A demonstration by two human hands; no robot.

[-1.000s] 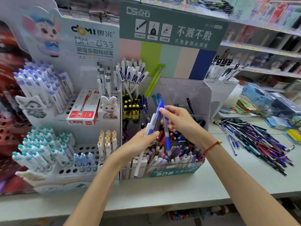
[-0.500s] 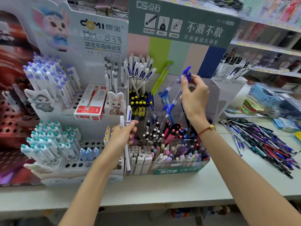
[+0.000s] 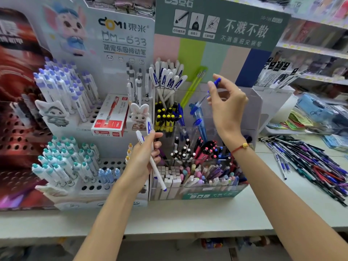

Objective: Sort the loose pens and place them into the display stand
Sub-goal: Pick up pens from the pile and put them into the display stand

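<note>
Head cam: right hand (image 3: pixel 227 108) pinches a blue pen (image 3: pixel 204 97) by its top, tip angled down into the display stand's (image 3: pixel 252 110) clear back compartment. Left hand (image 3: pixel 144 157) grips two white pens (image 3: pixel 153 162) in front of the stand, covering part of it. Loose pens (image 3: pixel 310 162) lie piled on the table (image 3: pixel 207 210), well right of the stand.

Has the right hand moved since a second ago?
Yes. The right hand rose from the front pen rows to the back compartment of the clear stand, pinching a blue pen.
</note>
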